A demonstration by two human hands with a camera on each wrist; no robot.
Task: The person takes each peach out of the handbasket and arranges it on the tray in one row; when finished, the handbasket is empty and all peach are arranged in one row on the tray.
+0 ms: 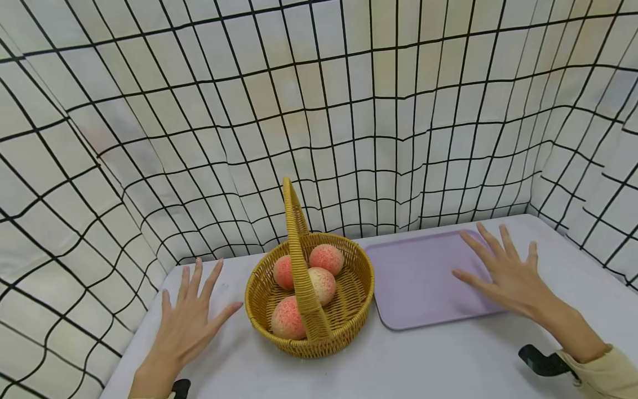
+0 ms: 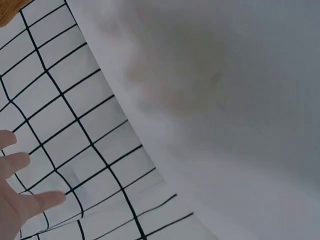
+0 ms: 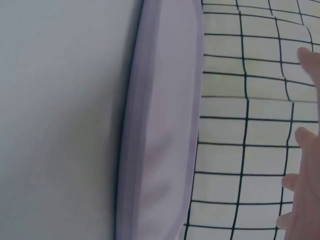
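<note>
In the head view a yellow wicker basket (image 1: 356,327) with a tall arched handle stands on the white table. Inside it lie several round, speckled pink and cream balls, peach-like in colour; the handle (image 1: 301,266) partly covers some of them. To its right is a flat lilac tray (image 1: 418,282) with nothing on it. My left hand (image 1: 186,324), fingers spread, is left of the basket and apart from it. Over the tray's right part my right hand (image 1: 508,274) hovers with spread fingers, holding nothing. In the right wrist view the tray (image 3: 172,100) appears edge-on.
A white cloth with a black grid (image 1: 329,138) hangs behind the table and along both sides. The white tabletop (image 1: 423,366) stretches in front of the basket and tray. Dark straps (image 1: 543,360) show at the wrists.
</note>
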